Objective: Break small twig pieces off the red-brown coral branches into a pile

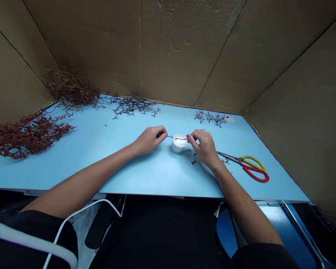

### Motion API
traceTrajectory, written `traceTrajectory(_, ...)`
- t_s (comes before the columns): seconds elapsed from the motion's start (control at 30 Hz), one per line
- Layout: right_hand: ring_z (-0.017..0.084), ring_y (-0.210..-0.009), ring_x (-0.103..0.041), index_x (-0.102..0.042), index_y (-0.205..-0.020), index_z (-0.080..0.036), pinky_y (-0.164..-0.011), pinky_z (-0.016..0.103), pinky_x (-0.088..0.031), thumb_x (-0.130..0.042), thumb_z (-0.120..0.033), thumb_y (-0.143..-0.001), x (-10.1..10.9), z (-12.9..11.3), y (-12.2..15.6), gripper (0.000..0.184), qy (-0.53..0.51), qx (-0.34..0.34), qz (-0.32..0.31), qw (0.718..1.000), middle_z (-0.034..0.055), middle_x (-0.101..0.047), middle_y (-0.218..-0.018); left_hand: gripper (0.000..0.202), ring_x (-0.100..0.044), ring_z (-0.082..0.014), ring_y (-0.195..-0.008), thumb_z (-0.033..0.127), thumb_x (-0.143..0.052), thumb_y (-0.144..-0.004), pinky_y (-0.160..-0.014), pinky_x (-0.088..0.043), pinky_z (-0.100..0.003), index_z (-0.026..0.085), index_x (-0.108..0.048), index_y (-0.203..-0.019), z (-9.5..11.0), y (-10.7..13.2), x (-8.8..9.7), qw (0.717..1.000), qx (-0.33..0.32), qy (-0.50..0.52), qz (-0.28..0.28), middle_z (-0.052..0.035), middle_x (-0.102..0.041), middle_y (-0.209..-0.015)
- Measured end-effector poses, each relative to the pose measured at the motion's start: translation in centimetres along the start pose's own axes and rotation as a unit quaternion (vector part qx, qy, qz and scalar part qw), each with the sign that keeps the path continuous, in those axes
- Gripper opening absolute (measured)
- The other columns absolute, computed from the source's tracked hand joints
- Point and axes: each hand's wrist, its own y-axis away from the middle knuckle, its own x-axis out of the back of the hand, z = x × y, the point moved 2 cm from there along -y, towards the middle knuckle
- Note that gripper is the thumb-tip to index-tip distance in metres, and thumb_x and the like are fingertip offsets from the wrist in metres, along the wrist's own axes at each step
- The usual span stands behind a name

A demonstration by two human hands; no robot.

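Two bare forearms reach in over the near edge of a pale blue worktop (145,175), with a white cable (19,237) looping lower left, closest to the viewer. A pair of scissors (242,161) lies to the right, red and yellow handles angled toward the person and away to the right, blade tips just beside the right wrist. A few brown scraps (194,162) are scattered between the right forearm and the cup, with others near the blades.

Beyond these, the left hand (151,140) and the right hand (204,147) face each other, each with thumb and finger pinched together on one end of a thin brown twig (176,138). Its long axis runs left to right, dipping slightly toward the person at the right. It crosses above the mouth of a small white cup (178,147); whether it touches the rim I cannot tell. The cup stands upright between the hands, the right fingers close against its rim, the left ones a little farther off.

Farther away, a reddish heap of twigs (30,134) spreads at left; behind it come a tangled pile (75,89), a dark spread of pieces (136,105), a small clump (210,117) beside a white disc (230,119), and finally cardboard walls (168,48).
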Motion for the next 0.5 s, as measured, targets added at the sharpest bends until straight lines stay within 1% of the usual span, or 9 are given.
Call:
traceTrajectory(0.1,0.025,-0.083,-0.057,-0.059,-0.079,-0.025,-0.079,0.041,-0.035,-0.045,-0.045,-0.112,-0.1,-0.2,-0.3,0.041,-0.001,-0.005,0.001,1.000,0.0050,-0.070,-0.083,0.024,-0.055,-0.0163,-0.069,0.036,-0.051,-0.100,-0.067,-0.041,-0.030,0.020,-0.062,-0.085,0.0,-0.2,0.5,1.000,0.012,0.006,0.028,-0.0007,-0.064,-0.075)
traceTrajectory(0.23,0.025,-0.086,-0.057,-0.059,-0.080,-0.025,-0.080,0.041,-0.034,-0.043,-0.044,-0.113,-0.4,-0.8,-1.1,0.041,0.019,0.008,-0.013,1.000,0.0054,-0.071,-0.085,0.024,-0.054,-0.0163,-0.067,0.037,-0.052,-0.099,-0.066,-0.040,-0.030,0.020,-0.060,-0.083,-0.2,-0.5,1.1,0.998,0.024,0.016,0.057,0.0003,-0.061,-0.070)
traceTrajectory(0.4,0.025,-0.087,-0.054,-0.058,-0.078,-0.024,-0.081,0.042,-0.031,-0.045,-0.040,-0.112,-0.7,-1.3,-1.9,0.040,0.060,0.029,-0.017,0.998,0.0058,-0.072,-0.089,0.025,-0.053,-0.0160,-0.065,0.037,-0.052,-0.098,-0.063,-0.039,-0.029,0.020,-0.061,-0.082,-0.7,-0.5,1.3,0.996,0.043,0.036,0.063,0.0011,-0.060,-0.067)
traceTrajectory(0.5,0.026,-0.088,-0.055,-0.061,-0.082,-0.024,-0.081,0.042,-0.032,-0.047,-0.040,-0.112,-0.7,-1.0,-1.6,0.036,0.049,0.026,0.000,0.998,0.0057,-0.073,-0.090,0.024,-0.055,-0.0159,-0.065,0.036,-0.052,-0.098,-0.063,-0.040,-0.029,0.019,-0.062,-0.083,-0.6,-0.4,1.2,0.996,0.044,0.045,0.057,0.0006,-0.061,-0.069)
